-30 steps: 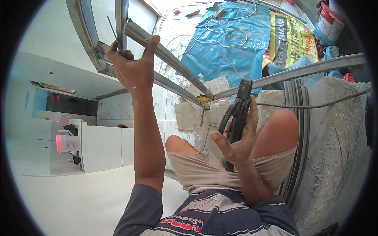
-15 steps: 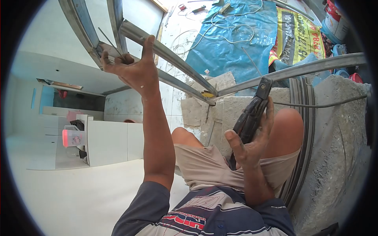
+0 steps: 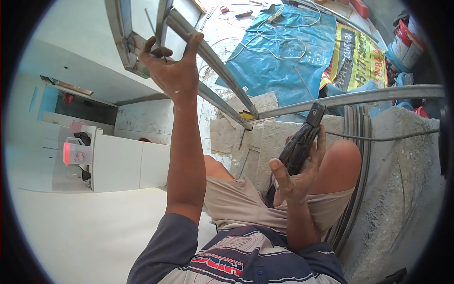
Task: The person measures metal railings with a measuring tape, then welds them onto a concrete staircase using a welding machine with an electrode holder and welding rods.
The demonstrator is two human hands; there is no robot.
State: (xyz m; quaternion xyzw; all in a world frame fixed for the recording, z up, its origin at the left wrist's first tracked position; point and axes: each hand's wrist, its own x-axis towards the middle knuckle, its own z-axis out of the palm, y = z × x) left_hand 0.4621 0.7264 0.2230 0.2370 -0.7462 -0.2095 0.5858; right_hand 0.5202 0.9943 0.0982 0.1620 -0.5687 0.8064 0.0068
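Note:
My left hand is raised at the upper left, its fingers curled round a thin welding rod. Its thumb rests against a square steel tube of a metal frame, whose other bars stand beside the fingers. In my right hand lies a black welding electrode holder, above my lap. Another thin rod sticks up from the holder's jaw. Behind it, a long steel bar runs right from the joint, where a small yellow piece sits.
A blue tarp with a white cable and a yellow banner cover the floor ahead. Buckets stand at the upper right. Rough concrete lies on my right, beside long metal profiles. A white cabinet is at left.
My left hand and the upper end of the steel frame have shifted right and slightly up. My right hand keeps hold of the electrode holder, nearly in place. The view has turned a little.

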